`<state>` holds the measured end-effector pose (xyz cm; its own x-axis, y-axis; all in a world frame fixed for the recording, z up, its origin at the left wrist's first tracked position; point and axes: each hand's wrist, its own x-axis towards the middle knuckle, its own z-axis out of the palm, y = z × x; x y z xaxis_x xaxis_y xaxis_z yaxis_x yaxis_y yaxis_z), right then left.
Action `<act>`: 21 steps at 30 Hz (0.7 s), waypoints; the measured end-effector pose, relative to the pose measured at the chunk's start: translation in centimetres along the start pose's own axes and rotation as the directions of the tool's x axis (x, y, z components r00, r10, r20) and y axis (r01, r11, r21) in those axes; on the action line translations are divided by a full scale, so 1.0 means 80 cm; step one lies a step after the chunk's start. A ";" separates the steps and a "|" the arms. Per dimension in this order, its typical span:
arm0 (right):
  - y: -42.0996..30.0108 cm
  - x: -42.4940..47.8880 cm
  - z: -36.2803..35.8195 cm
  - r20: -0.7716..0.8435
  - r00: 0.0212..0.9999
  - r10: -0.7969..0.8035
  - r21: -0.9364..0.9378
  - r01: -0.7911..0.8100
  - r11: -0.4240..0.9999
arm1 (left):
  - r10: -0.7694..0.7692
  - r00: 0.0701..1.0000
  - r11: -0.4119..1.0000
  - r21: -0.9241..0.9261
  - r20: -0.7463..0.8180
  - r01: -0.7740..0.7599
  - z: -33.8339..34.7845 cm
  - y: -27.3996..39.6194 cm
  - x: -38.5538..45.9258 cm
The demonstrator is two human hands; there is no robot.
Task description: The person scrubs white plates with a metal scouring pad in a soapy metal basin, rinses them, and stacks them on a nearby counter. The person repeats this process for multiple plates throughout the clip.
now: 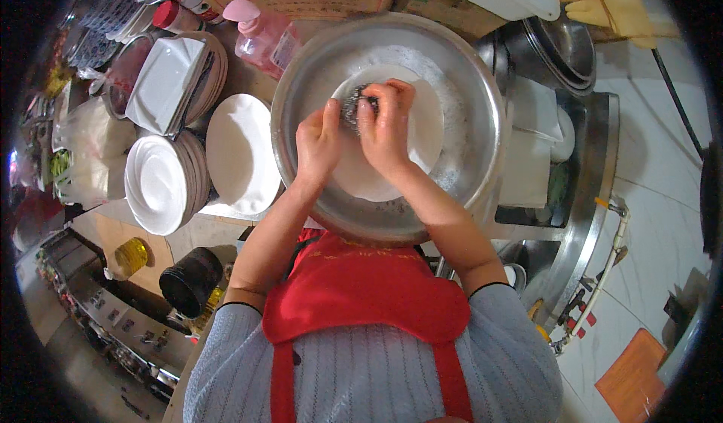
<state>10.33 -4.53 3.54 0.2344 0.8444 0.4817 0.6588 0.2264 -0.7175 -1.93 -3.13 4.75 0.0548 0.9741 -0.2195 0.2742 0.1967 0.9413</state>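
Note:
A large stainless steel basin (480, 157) stands before me, with a white oval plate (426, 121) inside it. My left hand (317, 143) grips the plate's left rim, thumb uppermost; the fingers beneath are hidden. In my right hand (387, 121) is a steel wool scourer (351, 107), pressed on the plate's upper left part. White suds (452, 101) cling to the basin's inner wall on the right. To the left of the basin lies another white oval plate (243, 152).
Stacked white plates (158, 186) and square dishes (166, 84) stand at the left. A pink pump bottle (262, 45) is close behind the basin. Metal bowls (556, 50) and a sink (590, 157) lie to the right. Yellow rubber gloves (610, 5) hang at the upper right.

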 end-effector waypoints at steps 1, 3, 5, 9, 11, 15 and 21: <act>0.001 0.002 -0.009 -0.011 1.000 0.002 0.034 -0.001 0.999 | 0.028 1.000 1.000 0.007 0.011 -0.028 -0.001 0.004 -0.001; -0.006 0.017 -0.022 0.099 0.995 -0.027 0.124 0.015 0.992 | 0.059 0.996 0.997 0.038 0.066 -0.061 -0.005 -0.002 0.001; -0.020 0.032 -0.040 0.311 0.936 -0.166 0.191 0.110 0.975 | 0.092 0.989 0.995 0.030 0.116 -0.096 -0.010 -0.016 0.006; -0.012 0.048 -0.068 0.621 0.715 -0.320 0.017 0.396 0.918 | 0.102 0.967 0.990 0.075 0.233 -0.123 -0.017 -0.010 0.006; 0.000 0.057 -0.069 0.594 0.775 -0.217 -0.092 0.334 0.938 | 0.103 0.958 0.985 0.108 0.268 -0.136 -0.016 0.019 0.002; 0.057 0.051 -0.086 0.448 0.894 0.006 -0.141 0.064 0.988 | 0.075 0.957 0.986 0.124 0.282 -0.114 -0.021 0.022 -0.008; -0.008 0.071 -0.066 0.675 0.706 -0.214 -0.154 0.419 0.895 | -0.001 0.934 0.964 0.248 0.357 -0.093 -0.018 0.019 -0.001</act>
<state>15.00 -2.40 9.37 -0.4582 0.8754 0.1541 0.7976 0.4815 -0.3633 -2.93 -2.73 6.60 0.3940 0.8695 -0.2980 0.4969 0.0712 0.8649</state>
